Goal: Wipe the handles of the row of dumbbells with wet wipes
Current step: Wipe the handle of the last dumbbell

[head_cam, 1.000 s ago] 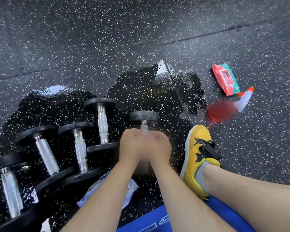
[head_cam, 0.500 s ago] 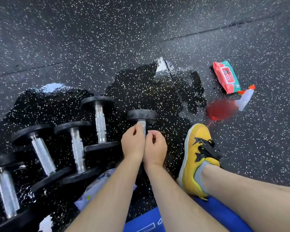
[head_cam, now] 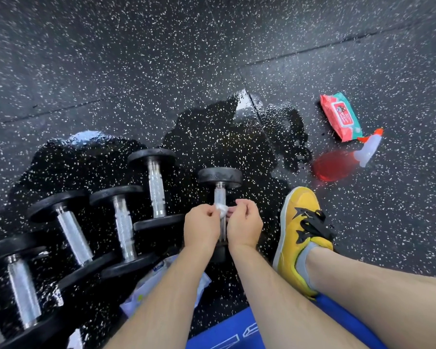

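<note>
Five dumbbells lie on the wet, speckled floor [head_cam: 111, 59]: four in a row [head_cam: 122, 222] at the left, and the fifth dumbbell [head_cam: 220, 177] just right of them. A yellow shoe [head_cam: 300, 230] stands beside it. Farther right lie a red spray bottle [head_cam: 337, 165] and a wipes pack [head_cam: 341, 117]. With curled fingers, the left hand [head_cam: 203, 227] and the right hand [head_cam: 244, 226] pinch a small white wet wipe [head_cam: 222, 210] between them, over the fifth dumbbell's handle.

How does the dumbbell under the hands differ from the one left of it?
The dumbbell under the hands has a wipe on its handle, held by left hand and right hand; the left dumbbell has a bare handle. The first's near plate is mostly hidden; the left dumbbell shows both plates. Both have black plates and lie on wet floor.
</note>
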### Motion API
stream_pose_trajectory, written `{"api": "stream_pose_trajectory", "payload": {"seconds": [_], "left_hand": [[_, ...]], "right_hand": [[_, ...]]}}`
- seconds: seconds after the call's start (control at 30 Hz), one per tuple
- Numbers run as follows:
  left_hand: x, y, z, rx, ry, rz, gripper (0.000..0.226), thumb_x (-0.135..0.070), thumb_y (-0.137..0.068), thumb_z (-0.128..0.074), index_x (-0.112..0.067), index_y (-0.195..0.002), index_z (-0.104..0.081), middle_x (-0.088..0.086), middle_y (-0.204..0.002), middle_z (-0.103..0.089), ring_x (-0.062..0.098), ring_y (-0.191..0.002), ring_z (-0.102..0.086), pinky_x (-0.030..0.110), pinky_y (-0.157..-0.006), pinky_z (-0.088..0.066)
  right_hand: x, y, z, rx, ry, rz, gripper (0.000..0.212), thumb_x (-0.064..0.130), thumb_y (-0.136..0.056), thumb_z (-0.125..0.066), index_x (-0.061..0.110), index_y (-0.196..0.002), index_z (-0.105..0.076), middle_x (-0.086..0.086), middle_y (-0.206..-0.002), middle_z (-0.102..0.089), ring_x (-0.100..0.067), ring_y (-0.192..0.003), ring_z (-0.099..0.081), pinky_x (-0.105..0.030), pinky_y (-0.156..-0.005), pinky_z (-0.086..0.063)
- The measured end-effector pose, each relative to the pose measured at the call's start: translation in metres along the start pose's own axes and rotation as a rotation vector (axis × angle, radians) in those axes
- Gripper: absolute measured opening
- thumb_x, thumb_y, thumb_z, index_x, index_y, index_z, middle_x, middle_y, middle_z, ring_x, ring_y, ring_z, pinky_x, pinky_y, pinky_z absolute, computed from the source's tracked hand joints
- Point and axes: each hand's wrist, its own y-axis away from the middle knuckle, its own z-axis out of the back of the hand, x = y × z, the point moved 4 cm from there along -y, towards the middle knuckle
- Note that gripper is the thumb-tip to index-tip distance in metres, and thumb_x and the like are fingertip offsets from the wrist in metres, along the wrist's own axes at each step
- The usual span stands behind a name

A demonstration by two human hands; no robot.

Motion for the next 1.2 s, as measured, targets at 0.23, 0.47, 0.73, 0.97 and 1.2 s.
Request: {"api": "stream_pose_trajectory", "payload": {"seconds": [0.23,0.47,0.73,0.97,1.2], "left_hand": [[-0.033,-0.020,0.008,-0.118,0.156,-0.021,0.025,-0.017,-0.091,-0.056,-0.011,-0.071,-0.070,0.000,-0.073,-0.068,0.021,-0.070,-0.057,0.035,-0.063,-0.044],[-0.010,0.012,0.003,-0.052,0.061,-0.063,0.041,-0.014,-0.088,-0.057,-0.019,-0.051,-0.040,-0.003,-0.055,-0.047,0.018,-0.057,-0.042,0.033,-0.052,-0.031],[0.011,0.040,0.007,-0.185,0.271,-0.081,0.021,-0.011,-0.099,-0.053,-0.010,-0.089,-0.072,0.005,-0.104,-0.054,0.010,-0.083,-0.056,0.009,-0.069,-0.034],[0.017,0.037,0.017,-0.086,0.422,-0.097,0.031,-0.008,-0.100,-0.049,-0.028,-0.102,-0.072,-0.019,-0.093,-0.069,-0.009,-0.089,-0.063,0.006,-0.076,-0.045],[0.024,0.031,0.010,-0.215,0.304,-0.154,0.025,-0.015,-0.105,-0.040,-0.014,-0.116,-0.063,-0.005,-0.111,-0.061,0.015,-0.104,-0.058,0.029,-0.093,-0.045]], "right_hand": [[-0.002,0.002,-0.003,-0.012,-0.102,-0.017,0.025,0.038,-0.075,-0.043,0.034,-0.079,-0.067,0.007,-0.072,-0.073,-0.019,-0.077,-0.073,-0.051,-0.080,-0.059],[0.004,0.002,0.000,0.022,-0.006,-0.051,0.019,0.021,-0.086,-0.049,0.029,-0.082,-0.065,0.006,-0.083,-0.073,-0.019,-0.084,-0.069,-0.033,-0.075,-0.054],[0.005,0.029,0.012,0.233,0.236,0.375,0.023,0.011,-0.092,-0.057,0.026,-0.096,-0.074,0.012,-0.106,-0.061,0.000,-0.098,-0.058,-0.018,-0.086,-0.047],[-0.006,0.036,0.002,0.382,0.384,0.423,0.018,0.029,-0.099,-0.058,0.024,-0.109,-0.073,0.014,-0.102,-0.062,0.004,-0.093,-0.056,-0.006,-0.079,-0.041],[0.018,-0.001,-0.002,0.096,0.264,0.282,0.026,0.016,-0.096,-0.054,0.033,-0.105,-0.072,0.015,-0.096,-0.070,-0.007,-0.088,-0.064,-0.026,-0.077,-0.052]]}}
